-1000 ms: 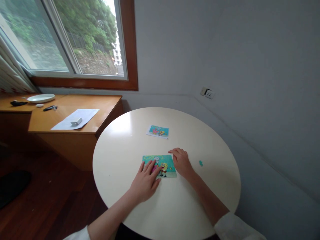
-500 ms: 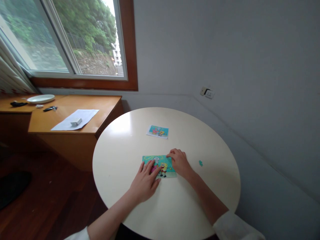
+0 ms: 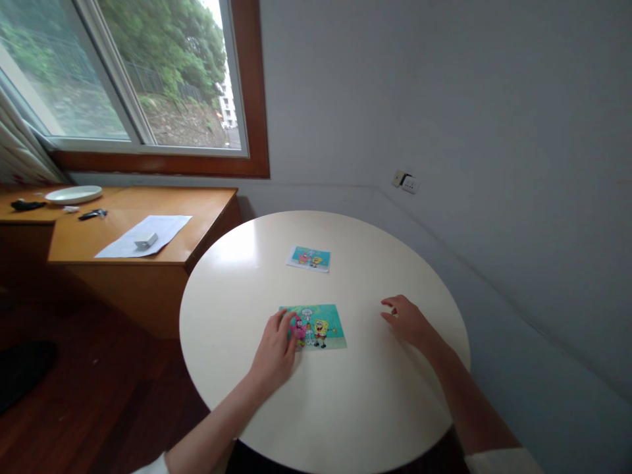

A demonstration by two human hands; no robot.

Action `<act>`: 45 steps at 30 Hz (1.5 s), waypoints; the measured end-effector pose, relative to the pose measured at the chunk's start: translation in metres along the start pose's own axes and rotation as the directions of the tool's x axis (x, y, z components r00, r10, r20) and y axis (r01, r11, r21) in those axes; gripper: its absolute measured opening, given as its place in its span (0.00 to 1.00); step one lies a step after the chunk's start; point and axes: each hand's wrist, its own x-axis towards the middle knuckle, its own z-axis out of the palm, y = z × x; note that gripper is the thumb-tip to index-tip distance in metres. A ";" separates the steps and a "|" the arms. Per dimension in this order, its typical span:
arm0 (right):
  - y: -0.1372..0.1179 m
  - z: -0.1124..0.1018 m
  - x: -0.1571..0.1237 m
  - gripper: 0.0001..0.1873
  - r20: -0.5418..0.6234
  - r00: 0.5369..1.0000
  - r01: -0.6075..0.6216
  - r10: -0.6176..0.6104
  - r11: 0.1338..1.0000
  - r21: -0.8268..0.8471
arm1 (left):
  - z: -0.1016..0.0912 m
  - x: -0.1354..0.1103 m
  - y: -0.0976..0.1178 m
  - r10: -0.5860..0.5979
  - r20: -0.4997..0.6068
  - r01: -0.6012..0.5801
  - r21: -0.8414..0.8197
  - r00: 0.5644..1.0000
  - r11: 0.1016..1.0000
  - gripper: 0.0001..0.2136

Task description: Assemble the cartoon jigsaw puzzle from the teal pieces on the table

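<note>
A jigsaw puzzle [image 3: 323, 326] with cartoon figures on a turquoise ground lies flat on the round table, nearest to me. My left hand [image 3: 277, 342] rests over its left edge, fingers loosely bent and thumb apart, covering that side. To the right of the puzzle, apart from it, is my right hand [image 3: 407, 322]. Its thumb and forefinger are spread, with no object visible between them. The small turquoise puzzle piece that lay on this side is out of sight, at or under the right hand. Farther back lies a picture sheet [image 3: 310, 259] with the same figures.
The round white table [image 3: 237, 289] reaches almost to the wall. A wooden desk [image 3: 212, 204] at the left holds a paper [image 3: 170, 227] with a white box [image 3: 146, 240], a white plate [image 3: 74, 194] and keys [image 3: 93, 214]. A socket [image 3: 409, 184] is on the wall.
My right hand has left the puzzle's upper right corner and moved right, to where the loose piece lay. My left hand has slid left, uncovering the figures in the puzzle's middle.
</note>
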 end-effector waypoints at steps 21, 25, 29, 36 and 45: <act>0.019 0.000 -0.012 0.12 0.037 0.992 -0.127 0.123 0.983 0.133 | -0.009 0.006 0.002 -0.267 -0.083 0.221 -0.364 0.960 0.905 0.10; 0.018 -0.001 -0.012 0.11 0.050 0.990 -0.138 0.134 0.985 0.102 | -0.013 0.007 0.002 -0.285 -0.124 0.207 -0.432 0.950 0.878 0.08; 0.015 -0.003 -0.010 0.10 0.073 0.987 -0.149 0.144 0.986 0.069 | -0.016 0.008 0.002 -0.294 -0.199 0.170 -0.477 0.935 0.862 0.07; 0.014 -0.003 -0.010 0.10 0.072 0.979 -0.197 0.192 0.979 0.057 | -0.019 0.010 0.003 -0.312 -0.274 0.144 -0.496 0.910 0.856 0.06; 0.013 -0.002 -0.010 0.06 0.075 0.982 -0.181 0.174 0.977 0.108 | -0.019 0.010 -0.002 -0.316 -0.303 0.118 -0.527 0.899 0.842 0.06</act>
